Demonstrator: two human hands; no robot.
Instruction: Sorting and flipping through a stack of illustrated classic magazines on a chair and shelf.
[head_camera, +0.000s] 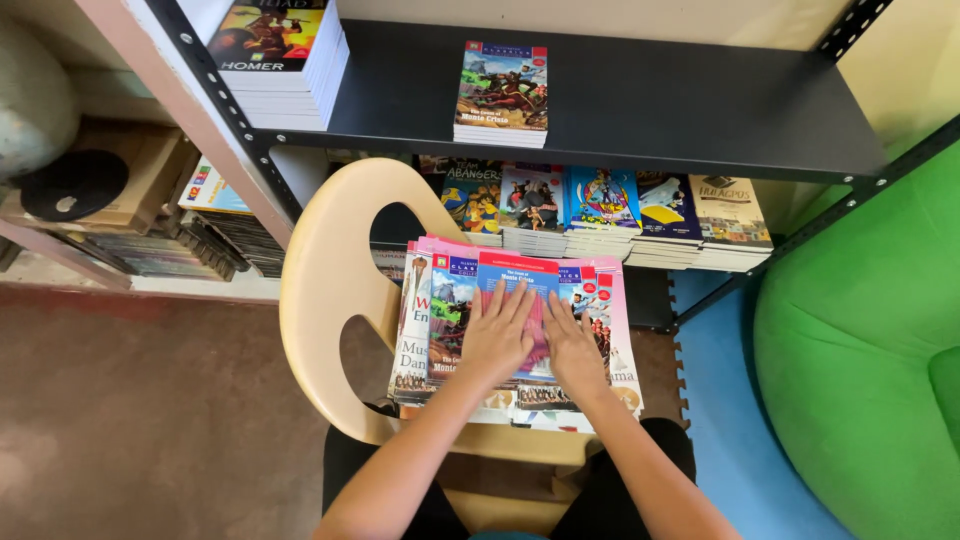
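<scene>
A fanned pile of thin paperback books (455, 300) lies on the seat of a cream plastic chair (325, 270) in front of me. The top book has a blue cover with a red band (515, 275). My left hand (497, 337) rests flat on that top book, fingers spread. My right hand (573, 345) lies flat beside it on the same pile, fingers apart, with a pink cloth (538, 340) partly under it. Neither hand grips a book.
A black metal shelf (680, 110) holds a small stack of books (502, 95) and a taller stack (285, 60) at left. Below, a row of book stacks (600, 215). Green beanbag (860, 340) at right, blue foam mat (730, 400), cardboard box (110, 175) at left.
</scene>
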